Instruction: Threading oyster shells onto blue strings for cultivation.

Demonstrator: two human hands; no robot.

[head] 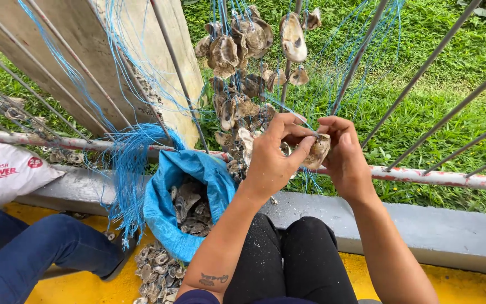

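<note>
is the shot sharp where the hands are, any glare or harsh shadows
Head view: even, soft daylight, no harsh shadows or glare; left hand, right hand and the oyster shell between them look sharp; railing bars splay outward, wide-lens distortion.

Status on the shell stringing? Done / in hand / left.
Done: strung shells already hang from the railing on blue twine. In hand: left hand and right hand hold one shell at a blue line. Left: loose shells in the blue bag and on the yellow floor.
</note>
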